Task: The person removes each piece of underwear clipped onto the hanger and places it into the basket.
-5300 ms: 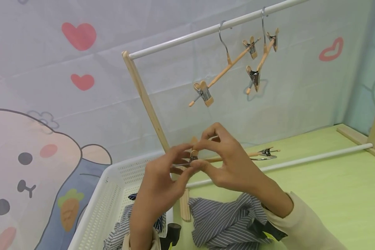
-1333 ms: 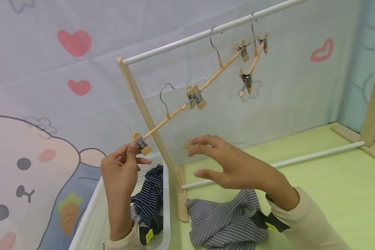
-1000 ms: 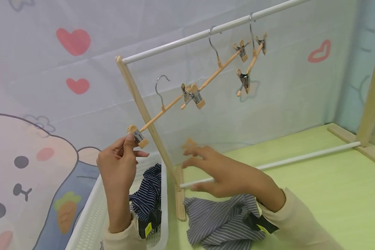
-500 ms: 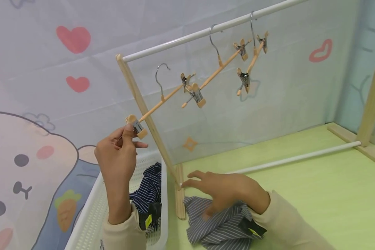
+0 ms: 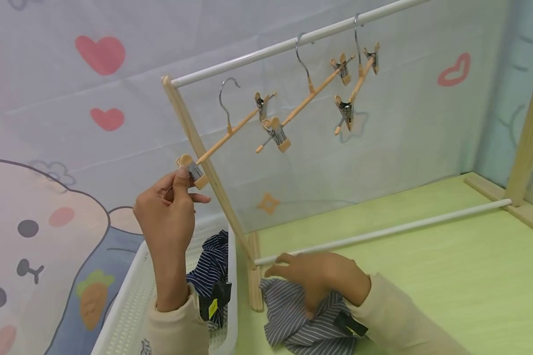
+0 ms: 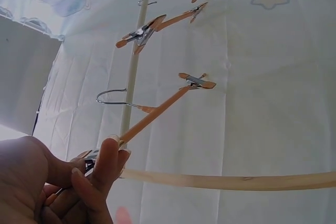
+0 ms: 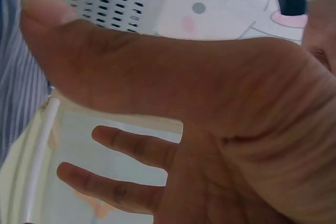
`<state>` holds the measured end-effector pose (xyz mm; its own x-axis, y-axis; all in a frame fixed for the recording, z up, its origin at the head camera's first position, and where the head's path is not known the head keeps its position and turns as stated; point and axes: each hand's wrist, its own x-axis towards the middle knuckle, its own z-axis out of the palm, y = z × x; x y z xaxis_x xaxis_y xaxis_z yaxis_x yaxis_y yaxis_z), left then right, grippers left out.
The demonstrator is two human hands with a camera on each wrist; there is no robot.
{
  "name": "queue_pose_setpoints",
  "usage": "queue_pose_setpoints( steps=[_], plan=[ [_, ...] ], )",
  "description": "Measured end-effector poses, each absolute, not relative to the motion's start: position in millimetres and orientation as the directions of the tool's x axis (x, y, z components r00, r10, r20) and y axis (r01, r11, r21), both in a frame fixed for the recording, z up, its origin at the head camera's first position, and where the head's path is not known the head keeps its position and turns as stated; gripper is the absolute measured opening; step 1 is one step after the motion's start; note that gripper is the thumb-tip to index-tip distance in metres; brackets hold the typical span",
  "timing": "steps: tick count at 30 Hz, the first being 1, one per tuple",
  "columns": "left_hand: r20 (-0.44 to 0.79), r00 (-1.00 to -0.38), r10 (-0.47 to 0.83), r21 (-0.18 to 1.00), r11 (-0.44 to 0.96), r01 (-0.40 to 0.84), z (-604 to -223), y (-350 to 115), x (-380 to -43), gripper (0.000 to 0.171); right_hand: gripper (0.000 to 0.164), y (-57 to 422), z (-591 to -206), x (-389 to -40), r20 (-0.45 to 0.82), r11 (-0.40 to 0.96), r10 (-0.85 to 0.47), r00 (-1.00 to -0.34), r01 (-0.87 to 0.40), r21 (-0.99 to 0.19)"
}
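My left hand (image 5: pixel 166 209) pinches the near clip of a wooden clip hanger (image 5: pixel 224 143), thumb against the clip. The hanger slants up beside the rack's left post, its metal hook free below the top rail. In the left wrist view, the hanger (image 6: pixel 157 111) reaches away from my fingers to its far clip. Low on the right, my right hand (image 5: pixel 322 278) is over a grey striped cloth (image 5: pixel 288 315), thumb pointing down to it. The right wrist view shows the thumb and two fingers spread apart, with the striped cloth (image 7: pixel 21 66) at the left edge.
Two more clip hangers, one nearer (image 5: pixel 311 101) and one farther (image 5: pixel 360 88), hang from the white top rail (image 5: pixel 257 55). A white basket (image 5: pixel 129 296) with dark striped cloth (image 5: pixel 210 261) stands at left. A white lower bar (image 5: pixel 382 230) crosses the green table (image 5: pixel 448 266).
Earlier both hands were at the hanger's clip, low down. Since then my left hand has lifted the hanger, and my right hand has come away and dropped to the striped cloth.
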<state>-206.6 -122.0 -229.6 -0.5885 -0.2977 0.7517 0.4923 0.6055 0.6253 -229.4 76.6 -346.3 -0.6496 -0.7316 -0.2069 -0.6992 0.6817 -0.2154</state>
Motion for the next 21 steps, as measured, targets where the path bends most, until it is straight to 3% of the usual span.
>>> queue_pose_setpoints(
  steps=[7, 21],
  plan=[
    [0.768, -0.558, -0.316, 0.617, 0.600, 0.509, -222.8, -119.2, -207.6, 0.027, 0.099, 72.5, -353.1, -231.0, -0.253, 0.739, -0.673, -0.695, -0.647, -0.187],
    [0.786, -0.537, -0.306, 0.589, 0.631, 0.504, -208.1, -115.3, -217.7, 0.029, 0.102, 69.2, -362.4, -236.3, -0.309, 0.703, -0.701, -0.643, -0.695, -0.151]
  ],
)
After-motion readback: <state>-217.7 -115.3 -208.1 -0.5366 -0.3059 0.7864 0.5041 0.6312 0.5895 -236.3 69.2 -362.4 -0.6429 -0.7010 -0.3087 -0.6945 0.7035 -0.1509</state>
